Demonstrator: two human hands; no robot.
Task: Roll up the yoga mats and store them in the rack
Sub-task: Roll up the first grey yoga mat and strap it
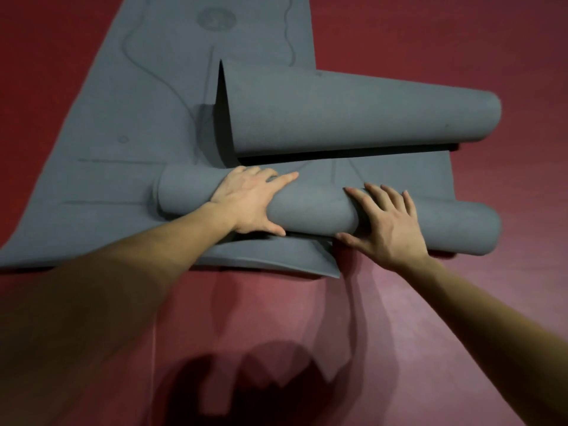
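Yoga mats in grey lie crossed on the red floor (pixel 430 41): a flat mat (pixel 132 112) runs from the near left away to the far side, and a second mat (pixel 399 173) lies across it, reaching out to the right. The second mat's near end is wound into a near roll (pixel 313 207), while its far end stands curled over in a loose far curl (pixel 353 112), the foam seemingly holding a bend of its own. The left hand (pixel 249 204) lies palm-down over the roll's left part, the right hand (pixel 387 222) over its right part; both have fingers spread and fairly straight, pressing rather than grasping. Set apart like that, they likely keep the roll even and tight for pushing it farther. No rack is in view
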